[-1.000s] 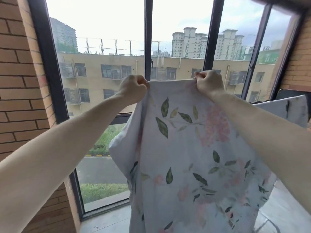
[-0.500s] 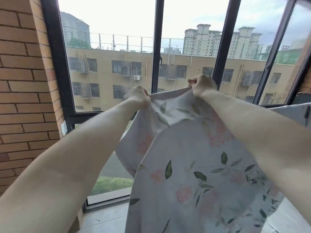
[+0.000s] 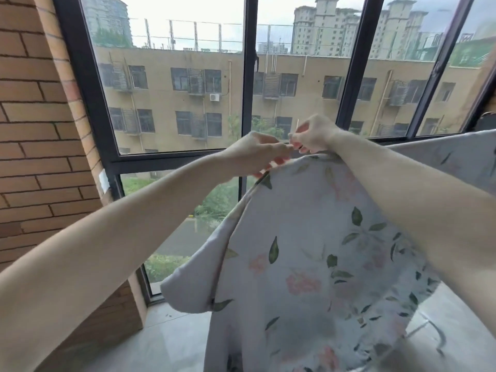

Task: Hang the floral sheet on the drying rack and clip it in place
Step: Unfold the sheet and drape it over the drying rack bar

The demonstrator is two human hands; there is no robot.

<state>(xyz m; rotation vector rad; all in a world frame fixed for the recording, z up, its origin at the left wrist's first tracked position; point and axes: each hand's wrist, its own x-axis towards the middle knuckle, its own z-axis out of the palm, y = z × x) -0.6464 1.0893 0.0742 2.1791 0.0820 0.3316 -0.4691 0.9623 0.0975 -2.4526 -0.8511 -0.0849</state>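
Note:
The floral sheet (image 3: 308, 264), pale grey with green leaves and pink flowers, hangs in front of me and drapes toward the floor. Its top edge runs off to the right, seemingly over a support that I cannot see. My left hand (image 3: 257, 154) and my right hand (image 3: 312, 136) are close together at the top edge, fingers pinched on the fabric. A small dark thing shows between my right fingers; I cannot tell whether it is a clip. No drying rack bar is plainly visible.
A black-framed window (image 3: 248, 76) stands straight ahead, with buildings outside. A brick wall (image 3: 40, 130) closes the left side. Grey tiled floor (image 3: 174, 342) lies below.
Both hands dropped lower in view and came together at the sheet's top edge; before, they held it spread apart. The view shifted right and down.

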